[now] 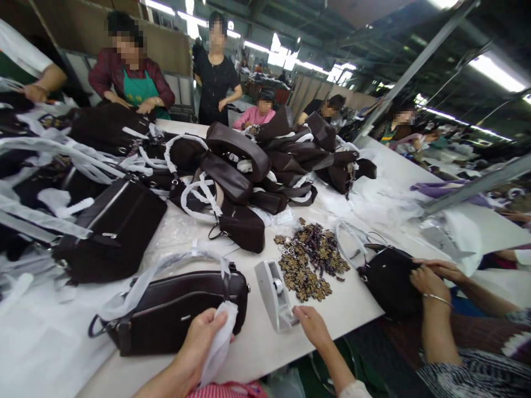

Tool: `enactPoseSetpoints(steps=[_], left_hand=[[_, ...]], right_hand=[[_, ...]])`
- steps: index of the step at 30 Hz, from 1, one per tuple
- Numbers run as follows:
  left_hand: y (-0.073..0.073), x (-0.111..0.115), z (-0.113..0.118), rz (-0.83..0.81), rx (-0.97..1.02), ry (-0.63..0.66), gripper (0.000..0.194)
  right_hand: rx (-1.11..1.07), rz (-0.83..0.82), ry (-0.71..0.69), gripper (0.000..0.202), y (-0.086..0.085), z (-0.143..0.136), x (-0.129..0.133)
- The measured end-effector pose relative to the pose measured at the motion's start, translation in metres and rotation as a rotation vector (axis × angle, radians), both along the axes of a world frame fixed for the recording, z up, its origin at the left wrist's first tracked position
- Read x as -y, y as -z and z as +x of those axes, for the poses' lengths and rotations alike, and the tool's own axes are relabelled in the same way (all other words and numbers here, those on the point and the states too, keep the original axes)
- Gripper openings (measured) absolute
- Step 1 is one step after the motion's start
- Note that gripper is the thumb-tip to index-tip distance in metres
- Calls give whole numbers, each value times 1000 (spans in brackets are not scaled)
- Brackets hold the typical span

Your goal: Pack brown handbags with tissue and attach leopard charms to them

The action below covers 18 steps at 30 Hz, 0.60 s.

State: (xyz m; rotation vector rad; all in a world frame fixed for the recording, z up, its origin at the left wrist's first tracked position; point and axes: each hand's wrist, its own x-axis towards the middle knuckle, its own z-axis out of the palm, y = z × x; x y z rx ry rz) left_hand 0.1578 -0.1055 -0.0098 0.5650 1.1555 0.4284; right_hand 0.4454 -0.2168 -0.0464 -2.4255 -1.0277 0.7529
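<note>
My left hand [203,337] is closed on a white wrapping sheet [219,342], which hangs down in front of a dark brown handbag [161,315]. This handbag stands on the table, its raised handle [166,265] wound in white wrapping. My right hand [312,326] is at the near end of a grey tape dispenser [271,298], thumb and fingers pinched together at its cutting edge. Whether a piece of tape is between those fingertips is too small to make out. Behind the dispenser lies a pile of flower-shaped charms [309,260].
A heap of dark handbags [265,160] covers the far side, and another handbag [116,226] stands at left among white wrapping strips. At right, a co-worker's hands [435,282] hold a black bag [390,282]. Several people stand or sit around the table [344,315].
</note>
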Motion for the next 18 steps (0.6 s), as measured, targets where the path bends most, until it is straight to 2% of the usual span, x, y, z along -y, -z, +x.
enactPoseSetpoints(steps=[4,10,14,18], left_hand=[[-3,0,0,-3,3,2,51],[-14,-3,1,-20,23,1,56],[-15,-5,0,-27,39,20,54],[-12,-6,-2,-13,37,43,52]], right_hand=[[-56,9,-35,51,6,-1,-16],[-151,-19,-30,34,5,-1,-36],[-219,-2,-4,27,-8,-1,-37],[-233,44,53,30,-31,0,-19]])
